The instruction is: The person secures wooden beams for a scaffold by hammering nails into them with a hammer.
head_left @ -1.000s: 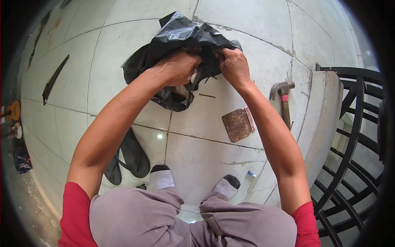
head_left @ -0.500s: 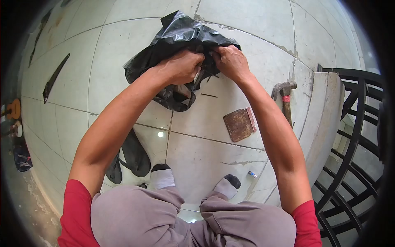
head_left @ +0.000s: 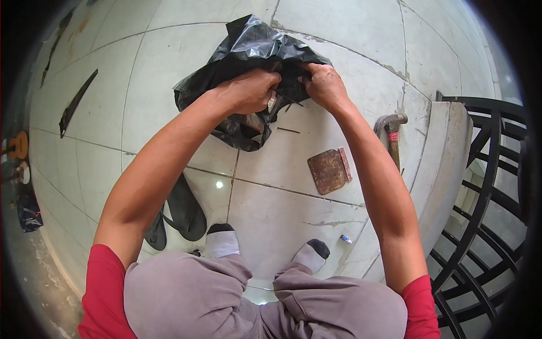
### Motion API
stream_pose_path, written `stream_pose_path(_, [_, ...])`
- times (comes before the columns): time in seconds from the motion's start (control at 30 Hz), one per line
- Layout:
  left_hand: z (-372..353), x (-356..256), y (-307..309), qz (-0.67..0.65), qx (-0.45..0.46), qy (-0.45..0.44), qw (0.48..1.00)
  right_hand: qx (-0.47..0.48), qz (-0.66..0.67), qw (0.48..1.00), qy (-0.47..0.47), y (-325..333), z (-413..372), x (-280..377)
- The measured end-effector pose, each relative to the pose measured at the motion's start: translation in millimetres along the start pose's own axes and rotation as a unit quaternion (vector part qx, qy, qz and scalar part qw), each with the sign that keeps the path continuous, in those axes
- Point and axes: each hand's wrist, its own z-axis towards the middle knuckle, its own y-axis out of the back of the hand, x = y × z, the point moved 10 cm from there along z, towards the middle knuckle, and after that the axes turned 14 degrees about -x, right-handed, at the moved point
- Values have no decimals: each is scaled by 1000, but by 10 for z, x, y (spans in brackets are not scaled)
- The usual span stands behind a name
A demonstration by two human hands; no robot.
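A crumpled black plastic bag (head_left: 254, 45) lies on the tiled floor in front of me, its opening facing me. My left hand (head_left: 255, 90) is closed at the bag's mouth, gripping the plastic, with a small pale object showing beneath the fingers. At the right side of the opening my right hand (head_left: 324, 85) pinches the bag's edge, its fingertips partly inside the dark fold. Thin dark strips stick out between my hands, and one dark strip (head_left: 288, 130) lies on the tile below. What the bag holds is mostly hidden.
A rusty scraper blade (head_left: 329, 172) lies right of centre, with a hammer (head_left: 393, 135) beyond my right forearm. Black sandals (head_left: 186, 212) are beside my left foot. A black metal grille (head_left: 480, 214) stands at the right. A dark shard (head_left: 78, 104) lies at the left.
My right hand has moved slightly right, widening the gap between my hands. The bag's opening is spread a little more.
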Motion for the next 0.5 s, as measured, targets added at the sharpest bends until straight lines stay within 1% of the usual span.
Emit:
stream_pose_path(0.03, [0, -2, 0, 0, 0, 0, 1000, 5, -22, 1000, 0, -9, -9, -5])
stream_pose_path(0.1, [-3, 30, -34, 0, 26, 14, 1000, 2, -27, 1000, -7, -20, -5, -17])
stream_pose_path(0.17, [-6, 20, -27, 2, 23, 11, 1000, -1, -31, 999, -14, -32, -10, -49])
stream_pose_path(0.23, [-14, 7, -12, 4, 20, 9, 1000, -19, 34, 999, -38, 16, -20, -71])
stream_pose_path(0.27, [-16, 4, 1, 3, 13, 10, 1000, -19, 34, 999, -37, 32, -22, -77])
stream_pose_path(0.33, [-19, 3, 21, 2, 7, 13, 1000, 3, 91, 990, -111, 49, -62, -167])
stream_pose_path(0.37, [-17, 0, 22, 6, 10, 10, 1000, 4, 91, 990, -110, 65, -65, -180])
stream_pose_path(0.43, [-18, 21, -3, 10, 14, 6, 1000, 0, 204, 968, -145, 87, -88, -214])
stream_pose_path(0.47, [-9, 38, 3, 4, 5, 3, 1000, 0, 204, 968, -144, 98, -82, -222])
stream_pose_path(0.5, [3, 15, 35, -2, -5, 0, 1000, 19, 247, 947, -203, 73, -107, -274])
